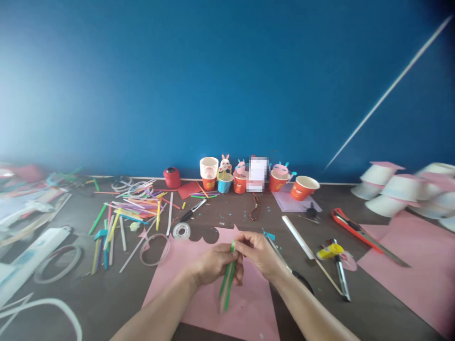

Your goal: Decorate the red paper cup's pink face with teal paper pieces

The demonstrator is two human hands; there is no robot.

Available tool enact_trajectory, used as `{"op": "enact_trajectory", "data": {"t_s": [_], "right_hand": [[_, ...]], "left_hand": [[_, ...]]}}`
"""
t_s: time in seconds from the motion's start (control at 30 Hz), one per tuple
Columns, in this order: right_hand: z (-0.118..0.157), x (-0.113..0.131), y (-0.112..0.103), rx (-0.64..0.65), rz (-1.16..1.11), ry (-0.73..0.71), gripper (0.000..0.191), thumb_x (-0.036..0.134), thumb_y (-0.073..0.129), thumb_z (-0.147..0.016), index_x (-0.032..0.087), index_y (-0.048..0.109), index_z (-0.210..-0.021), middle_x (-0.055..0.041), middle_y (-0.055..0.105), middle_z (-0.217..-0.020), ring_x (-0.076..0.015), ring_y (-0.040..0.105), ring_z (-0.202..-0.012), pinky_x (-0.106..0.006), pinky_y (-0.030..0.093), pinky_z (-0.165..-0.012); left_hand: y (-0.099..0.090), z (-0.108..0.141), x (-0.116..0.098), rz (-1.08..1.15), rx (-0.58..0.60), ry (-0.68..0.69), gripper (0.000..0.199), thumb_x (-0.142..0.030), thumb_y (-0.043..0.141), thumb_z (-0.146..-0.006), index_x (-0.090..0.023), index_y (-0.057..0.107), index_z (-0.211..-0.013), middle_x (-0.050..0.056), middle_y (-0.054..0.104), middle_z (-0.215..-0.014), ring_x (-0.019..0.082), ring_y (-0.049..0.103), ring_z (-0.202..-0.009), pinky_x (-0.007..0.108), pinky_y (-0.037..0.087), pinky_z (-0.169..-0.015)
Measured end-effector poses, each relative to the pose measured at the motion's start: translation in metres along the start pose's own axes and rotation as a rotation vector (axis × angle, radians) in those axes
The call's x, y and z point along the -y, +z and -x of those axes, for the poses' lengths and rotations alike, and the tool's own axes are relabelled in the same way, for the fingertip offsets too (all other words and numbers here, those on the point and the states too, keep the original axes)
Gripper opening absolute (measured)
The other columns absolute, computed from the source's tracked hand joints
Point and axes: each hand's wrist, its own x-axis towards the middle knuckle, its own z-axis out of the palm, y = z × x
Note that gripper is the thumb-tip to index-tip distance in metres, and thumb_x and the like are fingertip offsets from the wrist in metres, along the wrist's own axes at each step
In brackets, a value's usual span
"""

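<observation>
Over a sheet of pink paper [195, 298], both my hands meet at the top of a green straw [229, 286]. It hangs down as two green lengths with a pale strip between them. Whether it is folded or split I cannot tell. My left hand [215, 263] is closed, with thumb and fingers pinching the straw just below its top end. From the other side, my right hand [259, 253] pinches the tip between thumb and forefinger. The paper's far edge has curved cut-outs. Partly hidden by my right forearm are scissors [279, 248].
Coloured straws [138, 208] lie heaped at left, near tape rolls [181, 231]. Paper cups [304, 187], some with paper animal figures, line the wall. An open-bladed utility knife [359, 232], a glue stick [294, 236] and blurred white cups [398, 192] are at right.
</observation>
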Motion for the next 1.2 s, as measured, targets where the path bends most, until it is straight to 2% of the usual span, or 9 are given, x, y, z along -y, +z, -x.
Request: {"op": "enact_trajectory", "data": {"t_s": [0.13,0.23,0.43,0.57,0.7,0.77,0.93,1.07,1.2], "right_hand": [[-0.002,-0.001,-0.001,-0.035,-0.015,0.038,0.027,0.039,0.060,-0.070,0.014,0.057,-0.062,0.0024,0.049,-0.049,-0.0097,0.045,-0.047,-0.023,0.034,-0.049],[-0.004,-0.003,-0.003,-0.089,-0.019,0.040,0.027,0.040,0.061,-0.069,0.014,0.057,-0.063,0.0035,0.045,-0.049,-0.0087,0.039,-0.048,-0.023,0.031,-0.048],[-0.004,-0.008,-0.004,-0.122,0.008,0.005,0.023,0.035,0.062,-0.069,0.014,0.058,-0.064,0.0029,0.046,-0.054,-0.0088,0.039,-0.052,-0.022,0.032,-0.050],[-0.004,-0.005,-0.003,-0.129,0.003,0.017,0.022,0.033,0.060,-0.070,0.014,0.056,-0.060,0.0032,0.045,-0.051,-0.0085,0.040,-0.050,-0.022,0.031,-0.049],[-0.004,-0.005,-0.001,-0.102,-0.069,0.072,0.023,0.032,0.060,-0.069,0.014,0.053,-0.056,0.0044,0.043,-0.046,-0.0074,0.037,-0.046,-0.022,0.028,-0.046],[-0.005,-0.009,-0.001,-0.091,-0.100,0.074,0.022,0.032,0.061,-0.068,0.014,0.054,-0.058,0.0045,0.044,-0.047,-0.0073,0.038,-0.046,-0.022,0.029,-0.047],[-0.005,-0.013,-0.003,-0.063,-0.066,0.033,0.022,0.033,0.059,-0.073,0.014,0.056,-0.063,0.0024,0.050,-0.051,-0.0082,0.042,-0.049,-0.022,0.031,-0.049],[-0.006,-0.009,-0.006,0.049,-0.101,0.049,0.027,0.037,0.053,-0.078,0.014,0.057,-0.064,0.0019,0.051,-0.055,-0.0070,0.039,-0.049,-0.021,0.030,-0.049],[-0.006,-0.009,-0.006,0.024,-0.089,0.038,0.022,0.035,0.058,-0.074,0.014,0.059,-0.067,0.0019,0.052,-0.058,-0.0081,0.042,-0.053,-0.020,0.031,-0.051]], "left_hand": [[0.000,-0.003,-0.001,0.027,-0.020,-0.007,0.027,-0.037,0.056,-0.074,-0.011,0.055,-0.077,0.004,0.057,-0.052,0.012,0.053,-0.042,0.029,0.046,-0.053],[0.003,-0.004,0.000,0.027,-0.092,0.049,0.035,-0.044,0.049,-0.078,-0.010,0.056,-0.082,0.005,0.058,-0.057,0.013,0.055,-0.045,0.028,0.046,-0.052],[0.015,-0.001,-0.002,-0.171,-0.208,0.096,0.038,-0.047,0.045,-0.079,-0.011,0.053,-0.088,0.004,0.057,-0.062,0.014,0.056,-0.042,0.027,0.044,-0.047],[0.015,0.002,-0.007,-0.170,-0.210,0.037,0.036,-0.044,0.045,-0.079,-0.011,0.053,-0.093,0.004,0.058,-0.062,0.016,0.059,-0.047,0.024,0.042,-0.047],[0.009,0.003,-0.007,-0.078,-0.126,-0.048,0.032,-0.040,0.046,-0.080,-0.011,0.053,-0.092,0.007,0.060,-0.064,0.020,0.063,-0.059,0.025,0.043,-0.051],[0.006,0.002,-0.004,-0.044,-0.109,-0.062,0.031,-0.039,0.047,-0.080,-0.011,0.053,-0.091,0.006,0.059,-0.063,0.019,0.062,-0.057,0.027,0.044,-0.052],[0.002,-0.001,0.002,-0.068,-0.153,-0.006,0.025,-0.038,0.049,-0.079,-0.013,0.051,-0.080,0.000,0.053,-0.055,0.014,0.056,-0.043,0.026,0.043,-0.048],[0.002,-0.002,-0.001,-0.072,-0.190,0.024,0.023,-0.035,0.047,-0.080,-0.013,0.050,-0.080,0.000,0.053,-0.057,0.013,0.056,-0.045,0.026,0.042,-0.049],[0.003,-0.002,-0.002,-0.092,-0.210,0.042,0.022,-0.034,0.046,-0.081,-0.013,0.049,-0.081,0.001,0.054,-0.059,0.013,0.056,-0.047,0.025,0.043,-0.051]]}}
